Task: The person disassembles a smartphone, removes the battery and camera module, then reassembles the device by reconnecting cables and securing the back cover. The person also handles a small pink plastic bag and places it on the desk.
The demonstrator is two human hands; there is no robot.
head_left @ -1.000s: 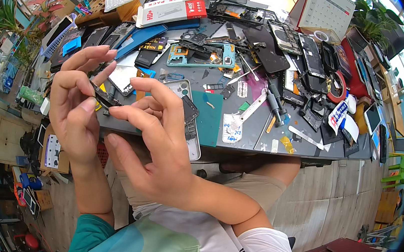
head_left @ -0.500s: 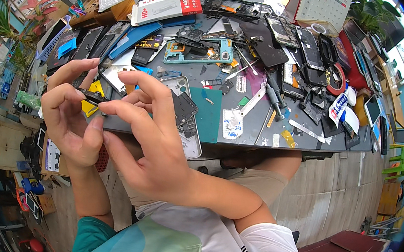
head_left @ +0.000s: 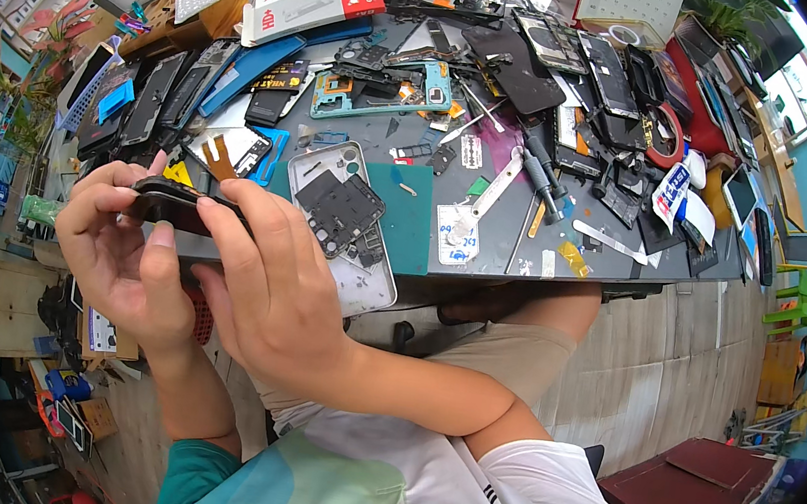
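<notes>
Both my hands hold a small dark phone (head_left: 170, 205) edge-on in front of the workbench. My left hand (head_left: 116, 252) wraps it from the left with the thumb below it. My right hand (head_left: 268, 286) grips its right end, fingers curled over the top. On the grey workbench (head_left: 501, 234) just behind lie an opened phone back shell (head_left: 347, 220) with a black inner frame on it and a green cutting mat (head_left: 408, 217).
The bench is crowded with phone frames, screens (head_left: 527, 66), tweezers, screwdrivers (head_left: 538, 183), a teal phone frame (head_left: 378, 93) and a red-and-white box (head_left: 313, 4). My knees sit under the bench edge. A dark red box (head_left: 697, 490) stands on the floor at right.
My hands have lifted the phone off the bench edge and turned it edge-on, closer to me. My head has moved nearer, so the bench looks larger.
</notes>
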